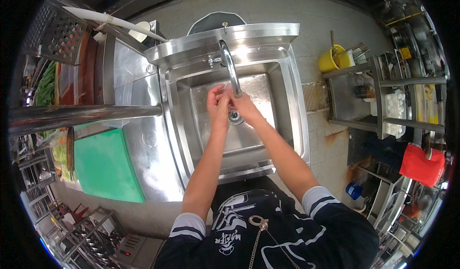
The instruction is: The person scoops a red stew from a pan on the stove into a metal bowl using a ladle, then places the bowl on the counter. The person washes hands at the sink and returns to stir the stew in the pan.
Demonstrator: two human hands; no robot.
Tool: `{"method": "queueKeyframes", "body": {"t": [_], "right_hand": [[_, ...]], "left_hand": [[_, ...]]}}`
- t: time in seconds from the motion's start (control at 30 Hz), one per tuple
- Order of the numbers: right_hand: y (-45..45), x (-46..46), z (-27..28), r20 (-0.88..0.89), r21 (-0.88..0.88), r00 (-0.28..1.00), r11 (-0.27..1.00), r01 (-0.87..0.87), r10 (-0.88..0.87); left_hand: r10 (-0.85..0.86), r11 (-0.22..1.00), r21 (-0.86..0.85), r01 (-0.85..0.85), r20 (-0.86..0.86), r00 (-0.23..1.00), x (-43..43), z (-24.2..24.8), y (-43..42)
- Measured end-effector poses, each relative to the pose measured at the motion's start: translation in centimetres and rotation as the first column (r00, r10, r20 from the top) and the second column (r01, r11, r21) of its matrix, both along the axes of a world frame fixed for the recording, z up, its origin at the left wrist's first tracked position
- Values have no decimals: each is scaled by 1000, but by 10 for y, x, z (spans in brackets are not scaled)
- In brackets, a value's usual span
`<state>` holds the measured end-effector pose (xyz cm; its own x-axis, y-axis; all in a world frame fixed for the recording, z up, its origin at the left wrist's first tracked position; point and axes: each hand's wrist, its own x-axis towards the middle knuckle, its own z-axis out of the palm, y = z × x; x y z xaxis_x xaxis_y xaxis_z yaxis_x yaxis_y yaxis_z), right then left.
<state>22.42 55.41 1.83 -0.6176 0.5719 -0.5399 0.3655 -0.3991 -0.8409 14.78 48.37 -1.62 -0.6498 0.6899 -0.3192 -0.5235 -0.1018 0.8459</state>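
Observation:
Both hands are together over a stainless-steel sink basin (244, 139), under the spout of a curved chrome faucet (230, 62). My left hand (218, 105) is on the left, its fingers partly curled. Touching it from the right is my right hand (242, 105), partly hidden behind the spout's end. I see no object in either hand, though the fingers between them are hard to make out. The drain (235, 117) lies just below and between the wrists. Behind the basin, a small tap valve (212, 61) sits left of the spout's base.
Left of the sink is a steel counter (152, 154) with a green cutting board (104, 164), crossed by a metal pole (107, 115). A box grater (54, 35) hangs upper left. At right stand a yellow bucket (329, 63) and a rack (377, 96) with an egg tray (395, 110).

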Motion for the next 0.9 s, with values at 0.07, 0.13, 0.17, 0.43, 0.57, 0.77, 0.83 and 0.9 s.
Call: {"method": "queueKeyframes", "body": {"t": [0.07,0.13,0.17,0.43,0.57,0.77,0.83,0.9], "right_hand": [[8,13,12,-309,-201,951,978,-58,-7],[12,22,22,-363,-157,925,970,-184,116],[13,24,26,-357,-141,920,964,-226,163],[3,33,49,-455,-161,883,964,-211,117],[-2,32,38,-392,-91,911,980,-176,127],[1,31,31,-344,-251,937,956,-154,61],[0,31,38,-405,-277,912,941,-194,69],[-5,35,48,-502,-337,864,910,-241,43]], "left_hand": [[-28,999,47,26,28,999,-3,17,-6],[-37,993,110,37,2,999,-3,28,-12],[-32,991,132,37,-35,999,-4,31,-11],[-94,986,103,131,-311,946,-7,35,-14],[-148,986,-14,163,-500,853,-9,30,-21],[-132,989,-16,145,-511,849,5,38,-27],[-109,992,27,120,-265,958,9,46,-30],[-121,988,53,146,-327,937,6,53,-33]]}}
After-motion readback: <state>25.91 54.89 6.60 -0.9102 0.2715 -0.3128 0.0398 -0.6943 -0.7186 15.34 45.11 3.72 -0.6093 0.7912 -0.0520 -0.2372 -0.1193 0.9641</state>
